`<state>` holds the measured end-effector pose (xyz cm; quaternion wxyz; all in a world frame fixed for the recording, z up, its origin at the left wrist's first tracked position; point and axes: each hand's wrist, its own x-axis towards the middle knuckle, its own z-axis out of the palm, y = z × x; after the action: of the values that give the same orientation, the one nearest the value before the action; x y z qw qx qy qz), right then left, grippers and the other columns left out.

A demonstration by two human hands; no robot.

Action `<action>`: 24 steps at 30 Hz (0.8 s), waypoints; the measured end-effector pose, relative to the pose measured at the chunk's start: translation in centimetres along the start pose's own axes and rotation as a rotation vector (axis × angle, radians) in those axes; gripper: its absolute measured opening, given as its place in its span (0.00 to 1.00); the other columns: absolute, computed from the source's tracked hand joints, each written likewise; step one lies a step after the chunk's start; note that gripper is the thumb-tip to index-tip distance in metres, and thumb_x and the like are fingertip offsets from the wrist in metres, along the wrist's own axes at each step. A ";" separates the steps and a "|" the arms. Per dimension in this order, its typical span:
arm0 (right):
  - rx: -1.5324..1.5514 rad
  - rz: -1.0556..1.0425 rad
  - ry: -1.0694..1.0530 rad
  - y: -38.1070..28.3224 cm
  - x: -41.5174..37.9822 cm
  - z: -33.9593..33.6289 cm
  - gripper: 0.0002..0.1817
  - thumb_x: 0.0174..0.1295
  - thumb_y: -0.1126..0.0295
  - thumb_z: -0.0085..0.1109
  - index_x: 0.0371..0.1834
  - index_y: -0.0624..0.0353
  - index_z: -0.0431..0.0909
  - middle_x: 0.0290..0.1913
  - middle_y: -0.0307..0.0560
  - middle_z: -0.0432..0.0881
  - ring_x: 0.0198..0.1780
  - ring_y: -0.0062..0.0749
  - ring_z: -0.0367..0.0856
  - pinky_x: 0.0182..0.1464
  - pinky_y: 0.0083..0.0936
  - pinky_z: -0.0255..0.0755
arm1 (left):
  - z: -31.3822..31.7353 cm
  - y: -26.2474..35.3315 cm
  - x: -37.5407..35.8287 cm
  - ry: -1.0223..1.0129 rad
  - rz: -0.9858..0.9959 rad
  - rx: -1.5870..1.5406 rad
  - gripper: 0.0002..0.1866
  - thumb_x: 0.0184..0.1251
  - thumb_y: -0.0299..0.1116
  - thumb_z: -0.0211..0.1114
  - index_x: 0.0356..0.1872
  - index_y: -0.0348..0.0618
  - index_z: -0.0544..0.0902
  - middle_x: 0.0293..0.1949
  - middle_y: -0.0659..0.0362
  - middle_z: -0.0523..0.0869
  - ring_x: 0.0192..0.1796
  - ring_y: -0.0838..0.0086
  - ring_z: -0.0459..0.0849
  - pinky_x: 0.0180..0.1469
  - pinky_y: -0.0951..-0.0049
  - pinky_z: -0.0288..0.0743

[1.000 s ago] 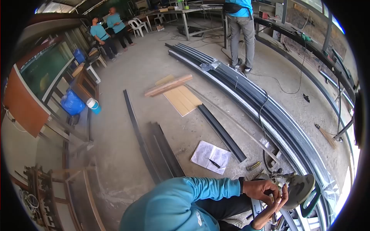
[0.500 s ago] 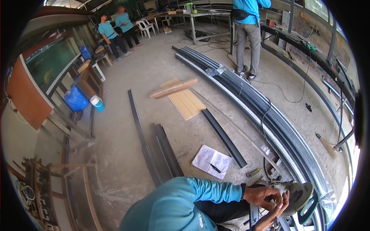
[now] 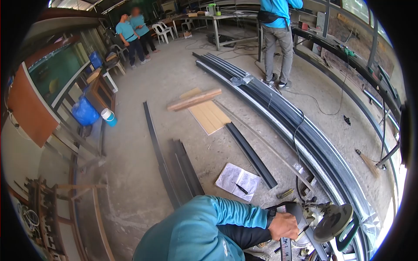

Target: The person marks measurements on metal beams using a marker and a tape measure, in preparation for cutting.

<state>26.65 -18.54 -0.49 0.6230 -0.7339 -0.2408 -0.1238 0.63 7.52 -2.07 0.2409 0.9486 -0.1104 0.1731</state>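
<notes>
The marked strip (image 3: 285,251) passes beneath the left hand (image 3: 283,226), curled, its grip impossible to tell.

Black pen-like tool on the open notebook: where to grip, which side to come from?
I'd pinch the black pen-like tool mid-length across its slim body, coming from above on the wearer's side. It lies flat on the open notebook, nothing on top, so its long edges look reachable.
</notes>
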 end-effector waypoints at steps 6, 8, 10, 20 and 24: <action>-0.179 0.180 -0.656 -2.7 -1.0 0.9 0.33 0.81 0.51 0.53 0.75 0.70 0.67 0.70 0.71 0.76 0.70 0.58 0.79 0.61 0.47 0.83 | -0.5 0.2 -0.3 0.040 -0.022 -0.024 0.16 0.43 0.37 0.74 0.33 0.45 0.79 0.33 0.54 0.81 0.37 0.52 0.86 0.37 0.52 0.79; -0.505 0.075 -0.900 -3.1 -1.1 1.3 0.25 0.81 0.52 0.53 0.70 0.58 0.75 0.61 0.68 0.84 0.64 0.60 0.84 0.54 0.50 0.82 | -1.2 0.4 -0.6 0.018 -0.067 -0.033 0.16 0.44 0.37 0.73 0.33 0.45 0.79 0.32 0.54 0.82 0.36 0.52 0.86 0.36 0.52 0.79; -0.758 -0.154 -1.052 -5.8 -1.6 2.5 0.16 0.80 0.52 0.55 0.59 0.47 0.82 0.41 0.64 0.89 0.46 0.64 0.87 0.42 0.51 0.76 | -2.4 0.7 -0.9 -0.033 -0.123 -0.039 0.14 0.46 0.37 0.72 0.32 0.44 0.78 0.31 0.53 0.82 0.36 0.52 0.87 0.36 0.52 0.78; -0.663 -0.113 -1.159 -7.5 -2.0 5.7 0.19 0.79 0.54 0.58 0.62 0.55 0.82 0.50 0.66 0.89 0.50 0.66 0.87 0.47 0.52 0.79 | -4.5 2.9 -3.1 0.083 -0.225 -0.020 0.13 0.56 0.41 0.68 0.29 0.43 0.76 0.28 0.53 0.82 0.34 0.51 0.86 0.36 0.53 0.78; -0.653 -0.138 -1.139 -7.2 -2.5 6.0 0.18 0.80 0.54 0.57 0.61 0.53 0.82 0.49 0.66 0.89 0.50 0.66 0.88 0.49 0.54 0.79 | -4.4 2.5 -3.4 0.103 -0.219 -0.003 0.14 0.56 0.42 0.68 0.29 0.44 0.77 0.28 0.53 0.82 0.34 0.51 0.86 0.36 0.53 0.78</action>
<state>20.17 -12.42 3.36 0.1343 -0.8188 -0.5292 0.1777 -4.42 7.97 1.30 0.2651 0.9444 0.0062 0.1943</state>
